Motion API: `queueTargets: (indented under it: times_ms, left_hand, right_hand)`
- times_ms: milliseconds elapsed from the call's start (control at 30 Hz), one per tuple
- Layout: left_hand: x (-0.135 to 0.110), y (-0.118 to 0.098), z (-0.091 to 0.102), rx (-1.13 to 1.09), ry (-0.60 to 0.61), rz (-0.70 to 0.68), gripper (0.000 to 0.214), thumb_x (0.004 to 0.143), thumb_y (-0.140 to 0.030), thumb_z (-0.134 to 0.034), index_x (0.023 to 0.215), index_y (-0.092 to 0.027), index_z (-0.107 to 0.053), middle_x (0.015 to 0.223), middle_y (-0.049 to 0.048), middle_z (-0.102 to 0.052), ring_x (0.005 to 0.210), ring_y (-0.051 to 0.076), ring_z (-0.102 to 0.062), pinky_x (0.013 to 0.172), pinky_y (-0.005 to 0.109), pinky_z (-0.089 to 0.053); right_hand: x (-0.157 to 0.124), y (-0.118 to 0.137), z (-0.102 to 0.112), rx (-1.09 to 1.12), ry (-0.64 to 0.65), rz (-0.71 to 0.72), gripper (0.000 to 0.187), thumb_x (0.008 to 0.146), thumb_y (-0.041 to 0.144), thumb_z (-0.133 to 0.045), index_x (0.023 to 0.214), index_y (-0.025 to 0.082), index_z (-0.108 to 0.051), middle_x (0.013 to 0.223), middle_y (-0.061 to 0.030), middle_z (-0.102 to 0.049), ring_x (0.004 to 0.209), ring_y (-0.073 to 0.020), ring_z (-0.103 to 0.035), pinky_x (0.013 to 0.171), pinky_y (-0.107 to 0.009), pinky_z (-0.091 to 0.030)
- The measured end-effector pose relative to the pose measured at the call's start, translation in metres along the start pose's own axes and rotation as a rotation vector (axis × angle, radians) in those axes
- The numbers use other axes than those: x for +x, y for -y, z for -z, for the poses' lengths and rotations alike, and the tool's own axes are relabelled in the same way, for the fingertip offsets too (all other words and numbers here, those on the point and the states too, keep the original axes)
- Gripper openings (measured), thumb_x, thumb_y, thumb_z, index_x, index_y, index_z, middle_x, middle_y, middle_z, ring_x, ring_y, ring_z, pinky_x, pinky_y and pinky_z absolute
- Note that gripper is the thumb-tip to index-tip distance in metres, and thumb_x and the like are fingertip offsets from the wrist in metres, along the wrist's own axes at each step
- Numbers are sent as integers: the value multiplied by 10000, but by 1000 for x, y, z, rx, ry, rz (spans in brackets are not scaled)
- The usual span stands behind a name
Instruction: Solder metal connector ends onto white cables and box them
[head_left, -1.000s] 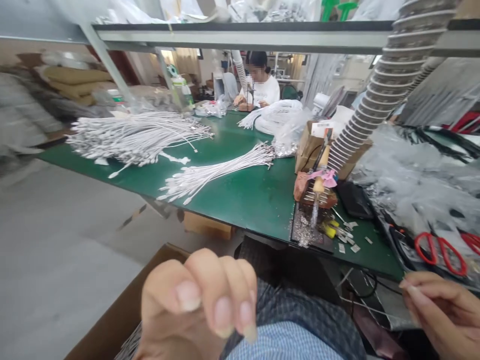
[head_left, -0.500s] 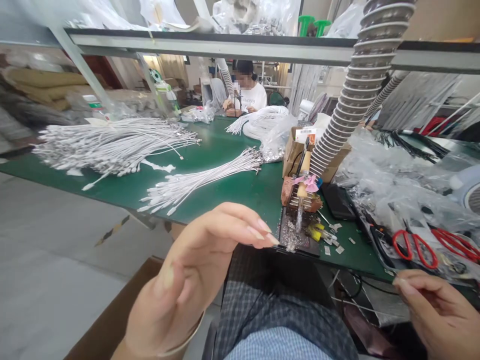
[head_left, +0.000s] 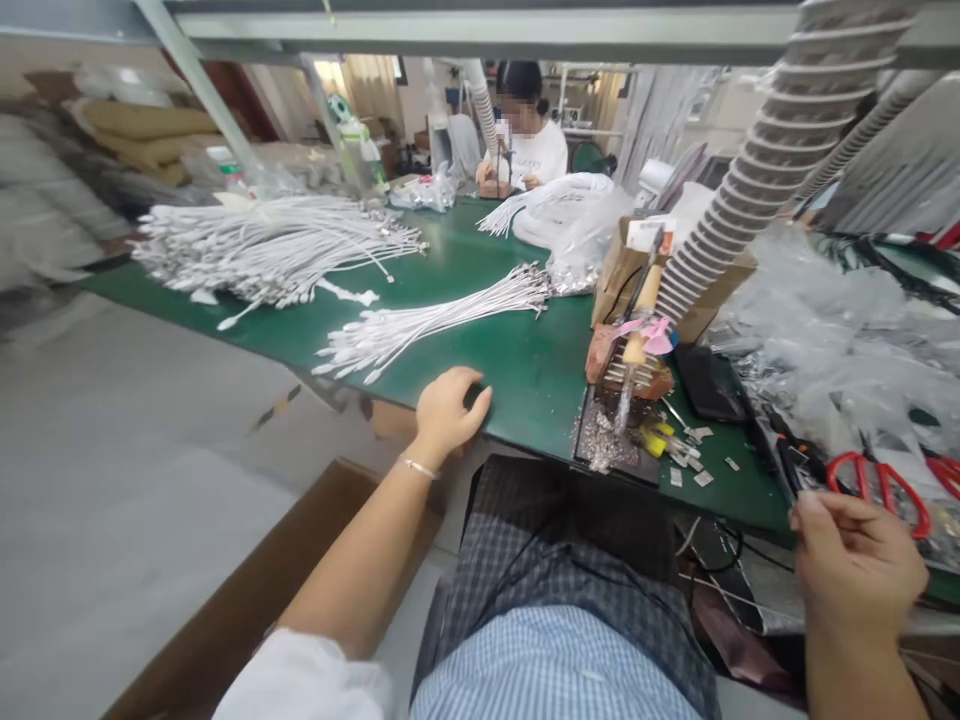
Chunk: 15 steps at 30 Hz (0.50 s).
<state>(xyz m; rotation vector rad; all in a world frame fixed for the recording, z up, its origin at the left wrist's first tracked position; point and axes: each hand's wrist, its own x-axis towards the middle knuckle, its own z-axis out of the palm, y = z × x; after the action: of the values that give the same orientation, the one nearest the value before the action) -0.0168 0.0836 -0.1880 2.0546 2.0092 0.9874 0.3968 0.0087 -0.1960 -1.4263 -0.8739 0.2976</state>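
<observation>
My left hand [head_left: 450, 408] is at the table's front edge, with a gap between thumb and fingers and nothing seen in it. Just beyond it, a bundle of white cables [head_left: 442, 322] lies on the green table [head_left: 517, 375]. To its right stands a soldering iron [head_left: 634, 350] with a wooden handle, tip down over a dark tray [head_left: 634, 465] strewn with solder bits. My right hand [head_left: 859, 555] is at the front right, thumb and fingers pinched together; what they may hold cannot be made out. Red-handled scissors [head_left: 885, 480] lie just behind it.
A larger heap of white cables [head_left: 262, 245] is at the left. A ribbed extraction hose [head_left: 780, 150] slants down beside a cardboard box [head_left: 697, 290]. Plastic bags [head_left: 810, 340] crowd the right. Small metal connectors [head_left: 690, 455] lie by the tray. Across the table sits another person [head_left: 540, 150].
My left hand has moved away from the camera to the table edge. My right hand has come inward and slightly up, still pinched. The view has tilted down.
</observation>
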Motion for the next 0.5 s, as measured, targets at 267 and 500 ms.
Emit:
queueTargets:
  times_ms: [267, 500]
  left_hand:
    - [-8, -4, -3, 143, 77, 38, 374, 961, -394, -550, 1206, -142, -678, 1322, 157, -670, 1321, 330, -563, 1098, 419, -438]
    - [-9, -4, -3, 217, 48, 17, 326, 959, -366, -579, 1177, -151, -692, 1320, 156, -674, 1319, 333, -571, 1076, 431, -458]
  right_hand:
    - [-10, -7, 0, -123, 41, 16, 312, 598, 418, -765, 724, 170, -625, 643, -27, -581, 549, -140, -526, 552, -297, -408]
    - [-9, -5, -6, -115, 48, 9, 466, 516, 559, -805, 696, 173, -616, 590, -5, -571, 509, -123, -508, 480, -258, -392]
